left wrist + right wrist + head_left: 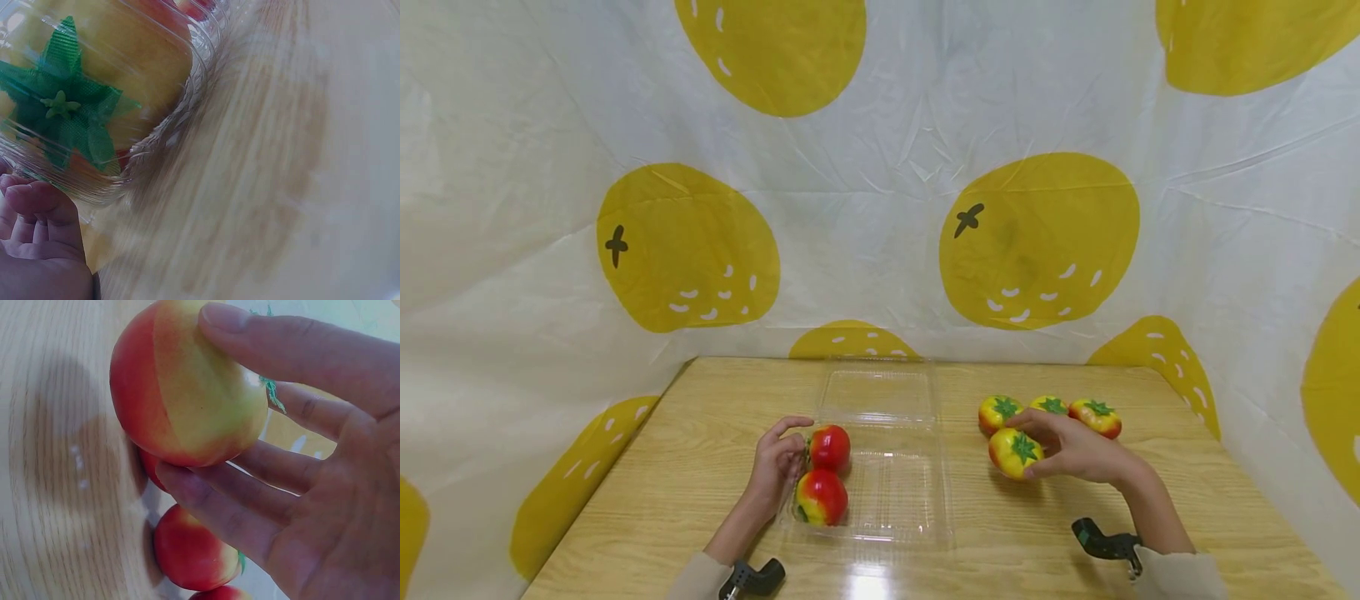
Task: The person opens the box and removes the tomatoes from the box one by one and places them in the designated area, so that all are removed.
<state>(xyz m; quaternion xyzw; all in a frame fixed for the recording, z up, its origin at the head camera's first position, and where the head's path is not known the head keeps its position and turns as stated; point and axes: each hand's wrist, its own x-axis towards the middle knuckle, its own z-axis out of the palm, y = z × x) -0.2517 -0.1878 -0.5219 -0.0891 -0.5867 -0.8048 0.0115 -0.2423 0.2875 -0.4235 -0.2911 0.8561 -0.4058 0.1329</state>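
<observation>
My right hand [1078, 448] holds a red-and-yellow artificial persimmon [1017, 452] with a green leafy top, gripped between thumb and fingers. In the right wrist view the thumb lies on one side of this persimmon [194, 394] and the fingers on the other. Close behind it, three more persimmons [1096, 417] rest on the table. My left hand [775, 460] is at the left side of a clear plastic container [910, 492], its curled fingers pinching the rim. Two persimmons [822, 497] lie in the container's left part, one behind the other. The left wrist view shows one green leaf top [62, 106] through the plastic.
The container's clear lid [877, 392] lies folded open toward the back of the wooden table [737, 392]. A white cloth with yellow fruit prints [857, 208] hangs behind and at both sides. Black wrist mounts [1105, 542] sit on both forearms.
</observation>
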